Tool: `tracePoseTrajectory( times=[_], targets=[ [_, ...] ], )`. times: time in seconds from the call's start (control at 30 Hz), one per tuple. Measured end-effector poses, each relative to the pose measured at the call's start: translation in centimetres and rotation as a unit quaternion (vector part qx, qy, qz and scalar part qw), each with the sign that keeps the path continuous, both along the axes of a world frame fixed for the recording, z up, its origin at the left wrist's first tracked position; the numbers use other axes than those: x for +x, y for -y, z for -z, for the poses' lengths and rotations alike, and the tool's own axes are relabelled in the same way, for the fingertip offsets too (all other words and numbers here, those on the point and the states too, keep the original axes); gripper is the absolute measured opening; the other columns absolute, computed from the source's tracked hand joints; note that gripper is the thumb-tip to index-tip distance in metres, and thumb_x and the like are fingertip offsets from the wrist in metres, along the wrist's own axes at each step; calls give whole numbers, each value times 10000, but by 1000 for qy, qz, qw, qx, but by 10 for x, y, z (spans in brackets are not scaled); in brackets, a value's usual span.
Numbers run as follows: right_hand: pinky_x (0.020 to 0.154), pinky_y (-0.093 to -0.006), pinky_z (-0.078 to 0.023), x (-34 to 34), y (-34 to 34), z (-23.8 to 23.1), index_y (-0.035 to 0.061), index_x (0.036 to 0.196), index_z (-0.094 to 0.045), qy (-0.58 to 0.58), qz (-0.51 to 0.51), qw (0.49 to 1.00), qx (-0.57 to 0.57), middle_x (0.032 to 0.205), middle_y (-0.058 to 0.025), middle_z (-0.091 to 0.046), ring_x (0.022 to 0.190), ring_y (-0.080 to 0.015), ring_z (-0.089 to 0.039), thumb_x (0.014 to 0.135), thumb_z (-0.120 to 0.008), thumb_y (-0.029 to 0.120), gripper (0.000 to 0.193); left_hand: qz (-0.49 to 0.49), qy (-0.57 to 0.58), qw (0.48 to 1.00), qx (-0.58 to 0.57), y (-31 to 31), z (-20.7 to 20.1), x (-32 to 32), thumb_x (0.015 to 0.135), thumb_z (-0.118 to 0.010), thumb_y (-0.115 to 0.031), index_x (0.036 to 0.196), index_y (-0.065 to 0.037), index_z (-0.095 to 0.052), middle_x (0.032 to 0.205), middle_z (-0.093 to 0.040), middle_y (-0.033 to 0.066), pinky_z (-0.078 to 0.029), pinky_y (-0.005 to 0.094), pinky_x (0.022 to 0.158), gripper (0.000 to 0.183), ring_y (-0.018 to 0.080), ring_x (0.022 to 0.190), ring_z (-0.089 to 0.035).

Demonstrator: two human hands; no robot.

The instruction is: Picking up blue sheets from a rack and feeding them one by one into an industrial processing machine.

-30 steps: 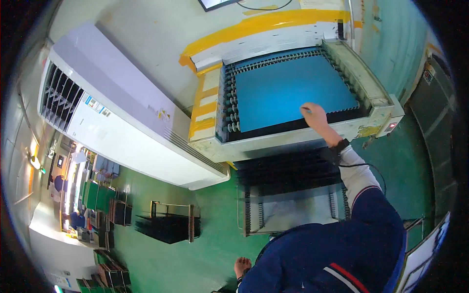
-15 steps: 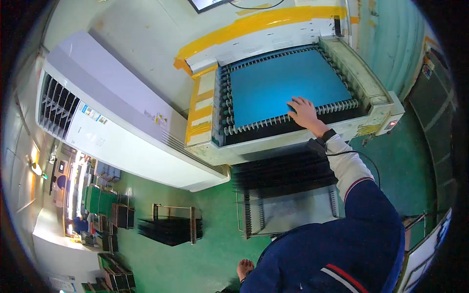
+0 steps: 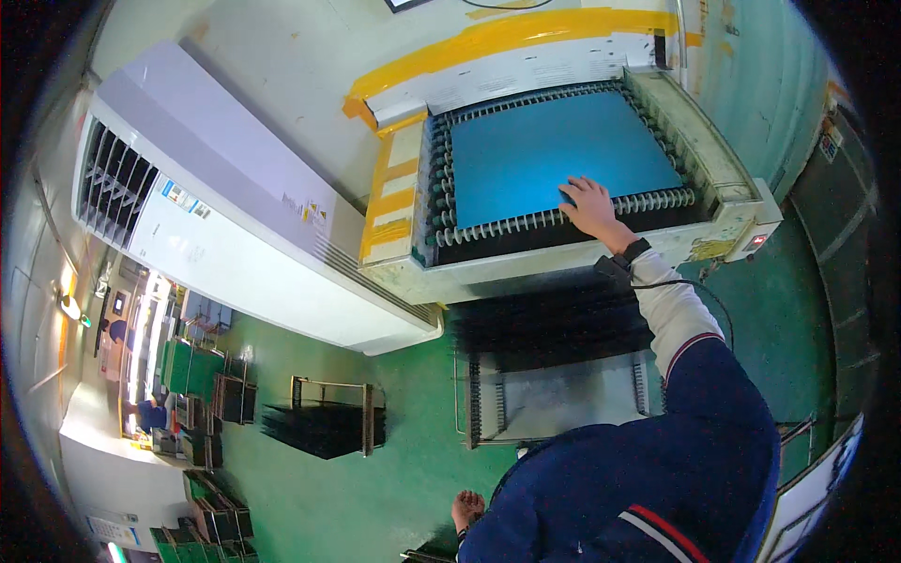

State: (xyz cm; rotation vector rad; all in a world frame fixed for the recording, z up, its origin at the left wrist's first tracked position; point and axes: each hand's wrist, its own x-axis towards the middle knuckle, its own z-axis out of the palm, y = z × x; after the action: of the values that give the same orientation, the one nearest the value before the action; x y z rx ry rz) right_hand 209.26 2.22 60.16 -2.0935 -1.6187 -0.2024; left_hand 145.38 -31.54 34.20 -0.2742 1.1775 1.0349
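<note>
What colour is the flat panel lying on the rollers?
The flat panel is blue, seen in the head view.

Right hand (image 3: 593, 210): the palm faces down, and the fingers (image 3: 587, 191) are extended forward, a little spread.
Right wrist (image 3: 623, 238): it is nearly straight.
Right arm (image 3: 678, 311): it reaches forward and slightly toward the left.
Left hand (image 3: 466, 509): it hangs low, loosely curled; how much it closes, I cannot tell.

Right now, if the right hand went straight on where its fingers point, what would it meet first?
Probably the blue sheet, just ahead of the right hand; whether they touch is unclear. Gliding above it, perhaps the far rollers.
</note>
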Motion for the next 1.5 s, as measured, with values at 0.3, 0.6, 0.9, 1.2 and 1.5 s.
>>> tracePoseTrajectory(
  times=[0.3, 0.6, 0.9, 1.2, 1.5],
  targets=[
    [863, -445, -400, -35, 35, -3, 70, 1055, -596, -92, -78, 987, 103, 1087, -138, -581, 1023, -340, -507, 807, -593, 291, 332, 170, -18, 959, 226, 15, 42, -32, 883, -362, -173, 681, -108, -368, 636, -346, 31, -313, 299, 656, 212, 172, 644, -385],
    [669, -292, -481, -121, 146, -11, 3, 919, -625, -452, -184, 872, -49, 793, -96, -645, 717, -164, -614, 869, -553, 193, 209, 133, -42, 990, -14, -1, 2, -7, 877, -457, -187, 759, -112, -442, 685, -443, 25, -393, 322, 661, 141, 167, 677, -442],
    [677, -401, -480, -178, 202, 19, 31, 878, -639, -211, -263, 936, -97, 801, -136, -637, 777, -309, -617, 794, -613, 255, 241, 31, 86, 995, 50, 5, 68, -48, 874, -473, -176, 766, -92, -461, 673, -434, 40, -391, 345, 641, 138, 204, 642, -430],
    [701, -468, -464, -173, 196, 62, 37, 807, -628, -60, -135, 948, -282, 789, -185, -614, 793, -365, -595, 725, -640, 284, 261, -27, -51, 998, 24, 7, 56, -41, 857, -502, -170, 817, -79, -517, 706, -520, 61, -451, 374, 628, 101, 233, 659, -510],
    [779, -415, -473, -185, 184, 40, 55, 949, -661, -71, -90, 930, -349, 934, -180, -637, 897, -330, -607, 689, -677, 293, 352, -72, -14, 997, -27, 25, 53, -61, 852, -483, -126, 729, -80, -473, 611, -445, 42, -388, 327, 556, 131, 206, 595, -445]
  ],
)
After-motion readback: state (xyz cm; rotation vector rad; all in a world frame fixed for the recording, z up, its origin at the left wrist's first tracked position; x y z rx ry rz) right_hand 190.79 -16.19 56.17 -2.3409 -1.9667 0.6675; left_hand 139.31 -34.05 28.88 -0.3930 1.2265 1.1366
